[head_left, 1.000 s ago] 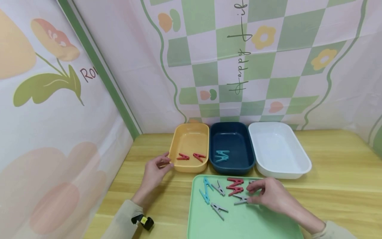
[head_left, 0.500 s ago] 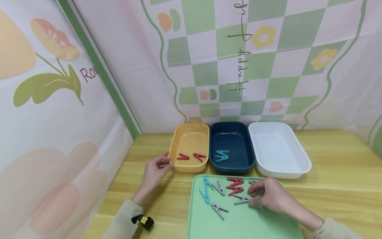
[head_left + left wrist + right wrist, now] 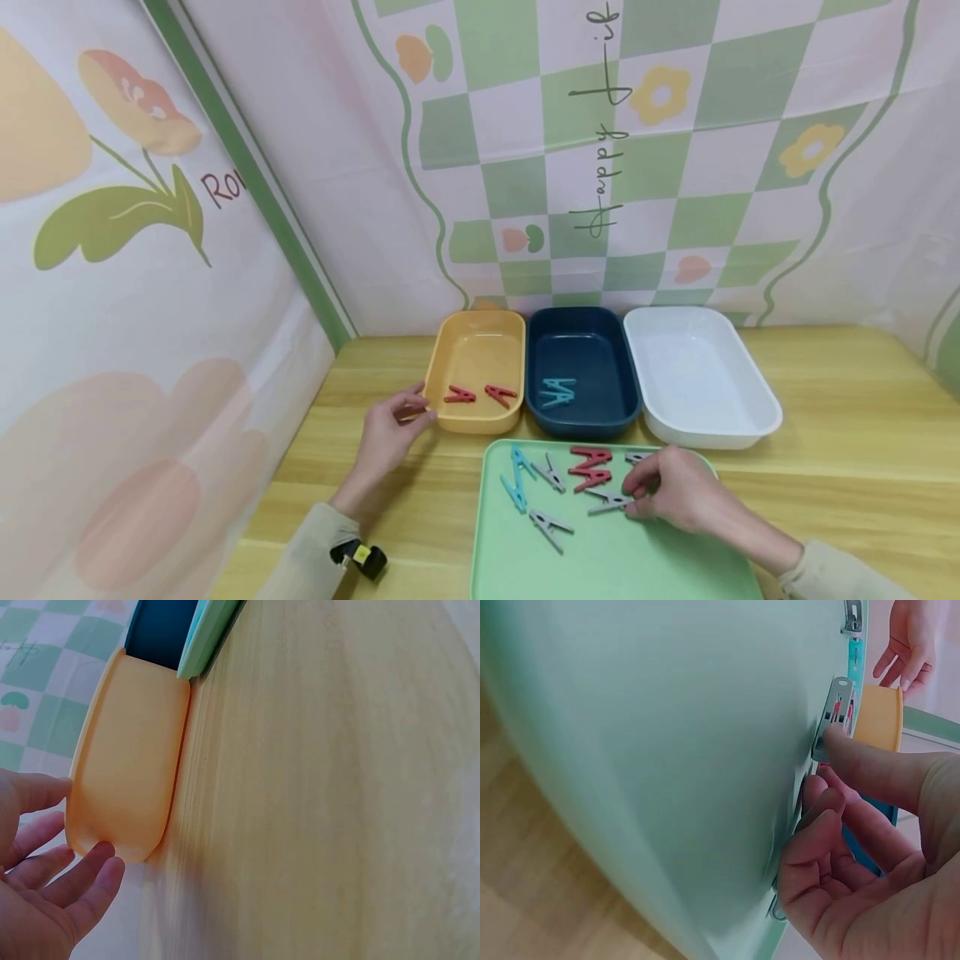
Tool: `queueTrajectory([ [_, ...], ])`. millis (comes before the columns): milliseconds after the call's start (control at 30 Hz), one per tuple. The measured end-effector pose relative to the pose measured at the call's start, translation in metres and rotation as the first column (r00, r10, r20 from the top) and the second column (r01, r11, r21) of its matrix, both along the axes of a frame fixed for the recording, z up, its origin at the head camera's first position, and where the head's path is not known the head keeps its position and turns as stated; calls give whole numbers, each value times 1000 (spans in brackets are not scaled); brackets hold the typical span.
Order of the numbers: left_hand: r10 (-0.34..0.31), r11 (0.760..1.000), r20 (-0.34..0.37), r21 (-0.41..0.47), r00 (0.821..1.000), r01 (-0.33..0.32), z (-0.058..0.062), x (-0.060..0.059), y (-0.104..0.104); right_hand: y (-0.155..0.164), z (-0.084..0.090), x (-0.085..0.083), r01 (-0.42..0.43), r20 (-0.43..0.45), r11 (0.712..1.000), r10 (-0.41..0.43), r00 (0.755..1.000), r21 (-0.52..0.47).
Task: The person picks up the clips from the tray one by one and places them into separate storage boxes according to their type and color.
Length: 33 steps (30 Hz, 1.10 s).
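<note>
My left hand [image 3: 390,433] touches the near left corner of the yellow bin [image 3: 480,423] from outside, fingers loosely bent. The left wrist view has its fingertips [image 3: 106,849] against the bin's outer wall. Over the green tray [image 3: 600,558], my right hand [image 3: 686,492] pinches one end of a grey clothespin [image 3: 606,500] between thumb and finger. Its other fingers are curled, as the right wrist view shows. Close by lie two red clothespins [image 3: 591,477], two light blue clothespins [image 3: 517,479] and more grey clothespins [image 3: 551,527], one partly hidden behind the right hand.
Beside the yellow bin stand a dark blue bin [image 3: 585,427] and a white bin [image 3: 705,435]. Two red clothespins [image 3: 461,395] lie in the yellow bin, two teal clothespins [image 3: 558,392] in the blue one. A patterned cloth [image 3: 510,192] hangs behind the wooden table [image 3: 840,392].
My right hand has shifted slightly to the right, uncovering more of the grey clothespin and the one behind it. The left hand stays at the yellow bin.
</note>
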<state>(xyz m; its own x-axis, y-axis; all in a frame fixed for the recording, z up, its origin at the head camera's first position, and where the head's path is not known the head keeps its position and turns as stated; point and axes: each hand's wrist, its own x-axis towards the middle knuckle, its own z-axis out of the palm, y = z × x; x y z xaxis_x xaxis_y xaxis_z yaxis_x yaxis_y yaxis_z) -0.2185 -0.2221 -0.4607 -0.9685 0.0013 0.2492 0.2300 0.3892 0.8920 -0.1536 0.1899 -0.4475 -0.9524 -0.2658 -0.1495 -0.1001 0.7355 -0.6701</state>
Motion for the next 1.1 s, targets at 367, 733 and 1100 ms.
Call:
queueTrajectory([
  [367, -5, 1000, -13, -5, 1000, 5, 0, 0, -1, 7, -2, 1, -50, -22, 996, 48, 999, -73],
  [733, -3, 1000, -7, -2, 1000, 3, -2, 0, -1, 17, 3, 4, -59, -47, 986, 53, 998, -156],
  [1100, 0, 1000, -5, 2, 1000, 0, -1, 0, 0, 27, 12, 5, -28, -79, 976, 11, 997, -217],
])
